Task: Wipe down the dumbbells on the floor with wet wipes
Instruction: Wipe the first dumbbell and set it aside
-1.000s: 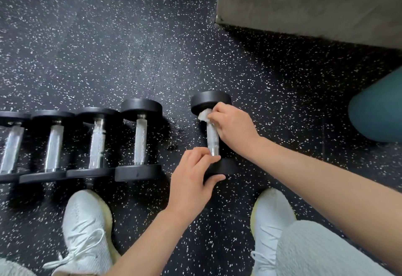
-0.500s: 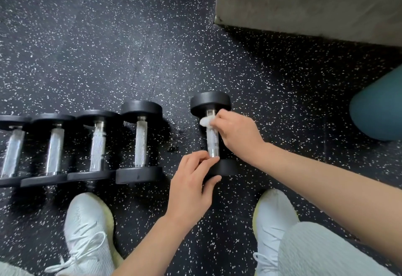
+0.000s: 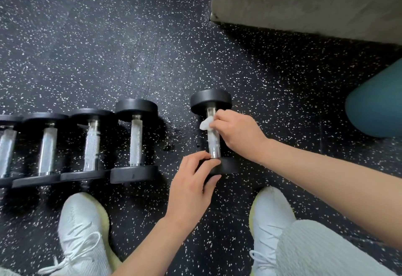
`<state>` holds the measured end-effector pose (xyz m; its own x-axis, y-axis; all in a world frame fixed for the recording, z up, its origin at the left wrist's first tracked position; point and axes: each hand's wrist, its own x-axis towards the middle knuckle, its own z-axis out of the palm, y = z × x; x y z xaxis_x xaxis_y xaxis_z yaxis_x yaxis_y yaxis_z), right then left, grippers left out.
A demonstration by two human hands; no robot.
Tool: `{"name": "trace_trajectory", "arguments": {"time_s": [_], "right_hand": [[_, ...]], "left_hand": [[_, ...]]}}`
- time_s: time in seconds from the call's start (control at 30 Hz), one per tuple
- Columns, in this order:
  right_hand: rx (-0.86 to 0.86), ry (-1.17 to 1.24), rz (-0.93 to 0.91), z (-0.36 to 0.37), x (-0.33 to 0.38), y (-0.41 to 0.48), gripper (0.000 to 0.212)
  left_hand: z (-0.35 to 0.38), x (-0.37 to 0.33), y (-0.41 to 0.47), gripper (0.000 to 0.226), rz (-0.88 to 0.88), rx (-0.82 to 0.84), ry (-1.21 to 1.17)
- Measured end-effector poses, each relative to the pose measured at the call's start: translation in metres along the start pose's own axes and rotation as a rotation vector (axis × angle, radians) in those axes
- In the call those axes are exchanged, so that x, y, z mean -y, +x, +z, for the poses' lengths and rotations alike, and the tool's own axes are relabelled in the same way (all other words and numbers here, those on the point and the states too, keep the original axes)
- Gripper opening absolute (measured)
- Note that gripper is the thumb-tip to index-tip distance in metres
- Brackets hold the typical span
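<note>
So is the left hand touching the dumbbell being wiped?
Touching: the head view shows the left hand gripping the near end of the dumbbell.

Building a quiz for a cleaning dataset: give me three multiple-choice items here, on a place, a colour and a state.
1. Where is the crumpled white wet wipe?
A) on the floor
B) against the handle of the lone black-ended, metal-handled dumbbell
C) on the grey block

2. What colour is the rounded object at the right edge?
A) red
B) teal
C) yellow

3. What is the left hand doing?
A) lying flat on the floor
B) tying a shoelace
C) gripping that dumbbell's near end

Key: B, the right hand holds the wipe to the handle; B, it is plainly teal; C, fingers and thumb curl round the near weight.
</note>
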<state>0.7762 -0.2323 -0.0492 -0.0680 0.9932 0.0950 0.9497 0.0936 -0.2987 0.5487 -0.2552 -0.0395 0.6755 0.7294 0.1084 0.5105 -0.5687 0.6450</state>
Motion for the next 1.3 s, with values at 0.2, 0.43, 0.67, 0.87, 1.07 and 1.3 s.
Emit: {"name": "trace_trajectory", "arguments": {"time_s": [0.2, 0.43, 0.67, 0.87, 1.07, 1.3], "right_hand": [[0.033, -0.022, -0.046, -0.008, -0.008, 0.011, 0.024], [0.017, 0.081, -0.028, -0.005, -0.002, -0.009, 0.015], [0.021, 0.112, -0.005, -0.014, -0.012, 0.001, 0.007], [-0.05, 0.14, 0.115, -0.014, -0.005, 0.003, 0.01], [0.075, 0.177, -0.035, -0.019, 0.001, -0.023, 0.009], [-0.015, 0.205, 0.161, -0.023, -0.013, 0.005, 0.011]], "left_hand": [[0.003, 0.005, -0.006, 0.03, -0.015, -0.029, -0.004], [0.002, 0.003, -0.005, 0.036, 0.03, 0.0, 0.019], [-0.002, 0.0, -0.001, 0.033, 0.015, -0.001, 0.04], [0.002, 0.003, -0.002, 0.032, 0.012, -0.002, 0.005], [0.001, 0.005, 0.001, 0.032, 0.028, 0.0, -0.036], [0.004, -0.003, 0.009, 0.031, 0.038, 0.037, -0.027]]}}
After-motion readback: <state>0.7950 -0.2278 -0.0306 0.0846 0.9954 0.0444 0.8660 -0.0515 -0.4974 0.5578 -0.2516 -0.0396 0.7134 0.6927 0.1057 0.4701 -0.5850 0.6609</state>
